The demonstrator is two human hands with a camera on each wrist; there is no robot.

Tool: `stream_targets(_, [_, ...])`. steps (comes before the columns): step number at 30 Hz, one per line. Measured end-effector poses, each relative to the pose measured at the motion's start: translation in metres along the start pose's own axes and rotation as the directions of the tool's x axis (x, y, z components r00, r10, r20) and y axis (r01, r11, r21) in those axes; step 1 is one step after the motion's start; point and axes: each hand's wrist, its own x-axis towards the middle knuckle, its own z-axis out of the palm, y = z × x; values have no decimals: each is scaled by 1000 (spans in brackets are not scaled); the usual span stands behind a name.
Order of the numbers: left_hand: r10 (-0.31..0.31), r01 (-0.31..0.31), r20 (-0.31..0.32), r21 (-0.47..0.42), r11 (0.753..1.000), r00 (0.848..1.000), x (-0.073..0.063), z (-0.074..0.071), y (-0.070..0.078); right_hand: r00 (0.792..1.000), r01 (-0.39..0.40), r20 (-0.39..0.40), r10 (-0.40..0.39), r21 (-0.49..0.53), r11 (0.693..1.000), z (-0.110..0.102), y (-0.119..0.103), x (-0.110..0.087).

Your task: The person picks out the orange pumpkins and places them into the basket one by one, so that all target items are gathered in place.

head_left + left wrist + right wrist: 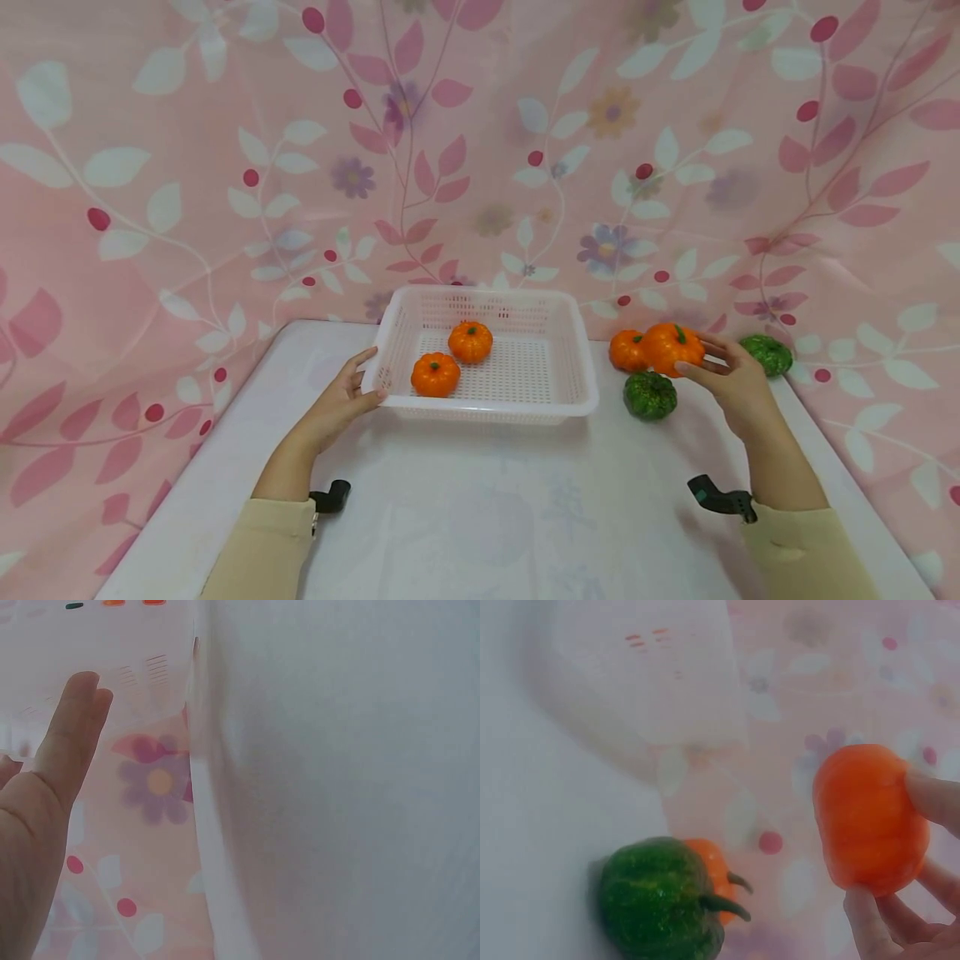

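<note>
My right hand (pixel 738 387) pinches a small orange pumpkin (pixel 672 349) with a green stem between thumb and fingers. In the right wrist view that orange pumpkin (pixel 870 817) is held off the table. Beside it are another orange pumpkin (pixel 627 351) and a dark green pumpkin (pixel 650 395); a second green pumpkin (pixel 767 356) sits beyond the hand, partly hidden. My left hand (pixel 337 404) touches the left end of a white plastic basket (pixel 487 408). Its fingers (pixel 71 735) lie straight against the basket's outer wall. Inside the basket are two orange pumpkins (pixel 435 375).
A white-covered table (pixel 480 500) carries everything. Behind it hangs a pink floral cloth (pixel 480 167), close to the basket's back wall. The right-hand pumpkins stand near the table's back right edge.
</note>
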Motion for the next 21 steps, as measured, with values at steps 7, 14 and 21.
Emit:
stream_targets(7, [4, -4, -2, -4, 1000, 1000, 1, -1, -2, 1000, 14, 22, -14, 25, 1000, 11, -9, -3])
stream_targets(14, [4, -4, -2, -2, 1000, 1000, 1, -1, -3, 993, 100, 57, -102, 44, 994, 24, -16, -6])
stream_targets(21, [-5, 5, -3, -10, 1000, 1000, 1, -1, -3, 983, 150, 85, -162, 136, 979, 43, -20, -6])
